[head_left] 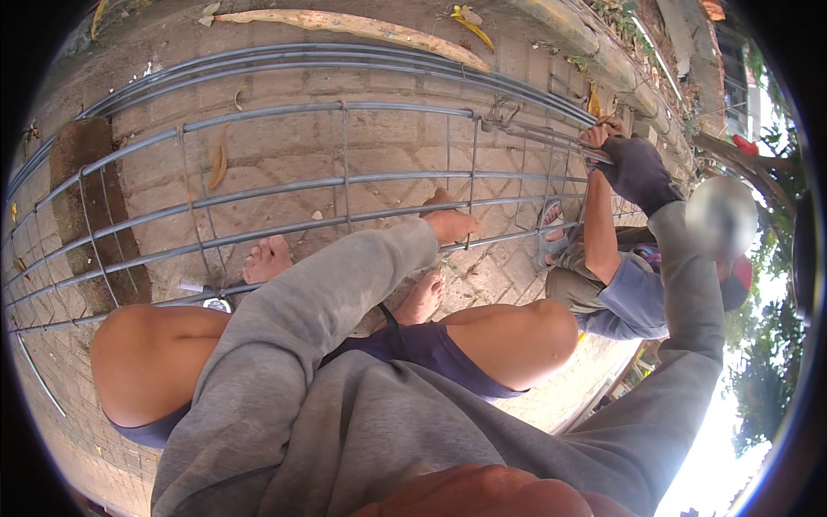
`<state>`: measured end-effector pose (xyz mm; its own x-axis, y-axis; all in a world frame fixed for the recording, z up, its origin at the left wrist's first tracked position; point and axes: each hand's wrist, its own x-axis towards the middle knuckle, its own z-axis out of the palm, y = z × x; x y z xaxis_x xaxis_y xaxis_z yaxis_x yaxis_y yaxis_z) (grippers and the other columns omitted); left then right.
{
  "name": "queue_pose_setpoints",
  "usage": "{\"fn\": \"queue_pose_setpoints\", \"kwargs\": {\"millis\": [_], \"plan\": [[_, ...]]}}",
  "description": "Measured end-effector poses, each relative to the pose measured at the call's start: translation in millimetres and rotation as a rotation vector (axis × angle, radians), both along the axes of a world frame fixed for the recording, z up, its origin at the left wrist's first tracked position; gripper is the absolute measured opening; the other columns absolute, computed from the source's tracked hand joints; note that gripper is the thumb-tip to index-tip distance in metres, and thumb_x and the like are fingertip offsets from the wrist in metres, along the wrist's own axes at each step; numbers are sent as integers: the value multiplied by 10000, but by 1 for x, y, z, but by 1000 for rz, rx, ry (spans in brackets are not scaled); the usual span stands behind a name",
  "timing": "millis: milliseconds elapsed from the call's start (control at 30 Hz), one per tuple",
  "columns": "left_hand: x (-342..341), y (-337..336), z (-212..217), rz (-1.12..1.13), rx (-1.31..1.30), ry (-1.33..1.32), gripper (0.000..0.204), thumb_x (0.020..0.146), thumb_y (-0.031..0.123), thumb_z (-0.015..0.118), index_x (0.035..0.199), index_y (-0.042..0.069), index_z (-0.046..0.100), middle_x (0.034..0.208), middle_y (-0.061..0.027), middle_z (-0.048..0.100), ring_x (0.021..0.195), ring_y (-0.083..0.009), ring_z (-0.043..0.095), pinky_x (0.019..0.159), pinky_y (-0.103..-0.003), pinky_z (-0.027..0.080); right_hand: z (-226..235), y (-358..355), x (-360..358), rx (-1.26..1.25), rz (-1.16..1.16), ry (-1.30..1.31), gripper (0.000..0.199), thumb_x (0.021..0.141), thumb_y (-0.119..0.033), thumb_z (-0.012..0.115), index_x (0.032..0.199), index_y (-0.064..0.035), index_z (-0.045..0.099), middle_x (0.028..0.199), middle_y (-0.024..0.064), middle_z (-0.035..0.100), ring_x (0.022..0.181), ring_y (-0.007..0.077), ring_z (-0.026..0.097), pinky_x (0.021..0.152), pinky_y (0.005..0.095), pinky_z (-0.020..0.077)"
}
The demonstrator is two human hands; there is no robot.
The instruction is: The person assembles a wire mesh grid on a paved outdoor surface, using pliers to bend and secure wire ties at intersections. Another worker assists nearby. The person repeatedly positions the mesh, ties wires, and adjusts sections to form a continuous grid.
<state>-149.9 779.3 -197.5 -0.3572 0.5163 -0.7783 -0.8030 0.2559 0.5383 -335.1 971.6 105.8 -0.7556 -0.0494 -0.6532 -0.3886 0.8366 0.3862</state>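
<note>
A long cage of grey steel bars, tied with thin square stirrups, stretches across in front of me. My left hand, bare, is closed at the cage's near side, where a bar meets a stirrup. Out to the right, my right hand in a dark glove is closed around thin steel rods at the cage's end. A co-worker's bare hands are at the same end, just beyond my glove. My fingertips there are partly hidden.
Several loose steel bars lie along the far side. A dark brown block sits under the cage's left part. The co-worker crouches at right. Beyond are a wooden stick and a curb. Paving bricks cover the ground.
</note>
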Motion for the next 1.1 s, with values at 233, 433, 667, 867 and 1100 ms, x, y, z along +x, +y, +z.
{"fn": "queue_pose_setpoints", "kwargs": {"millis": [233,433,667,867,1100], "plan": [[1,-9,1,-50,79,-106,743,882,303,802,1427,-109,510,1434,-243,567,1325,-282,558,1099,-362,444,-19,41,-21,-224,146,39,262,886,-306,767,1067,-117,748,981,115,747,1013,386,679,912,482,538],[-8,-20,15,12,53,-46,853,797,299,847,1412,-115,425,1342,-295,600,1240,-327,616,1015,-389,512,-24,28,-37,-136,81,-25,332,850,-327,801,1120,-136,769,1067,113,745,1060,382,673,983,474,516],[-4,-10,14,53,27,40,697,805,225,841,1318,-59,465,1191,-241,646,1069,-292,658,879,-417,554,43,-37,6,-301,-81,-75,793,735,-256,883,1429,-68,550,1153,201,715,1145,395,668,1033,488,488],[-5,-7,9,17,-3,102,717,812,234,844,1327,-77,453,1200,-250,659,1027,-282,672,826,-413,564,44,-71,11,-87,-1038,-569,676,694,-161,872,1268,55,588,1055,228,717,1071,363,702,891,456,547],[4,11,-11,35,-18,84,631,830,285,842,1273,-80,581,1226,-229,664,1120,-266,636,934,-398,517,51,-63,21,62,722,354,423,929,-390,749,1065,8,706,818,169,724,837,374,732,864,484,551]]}}
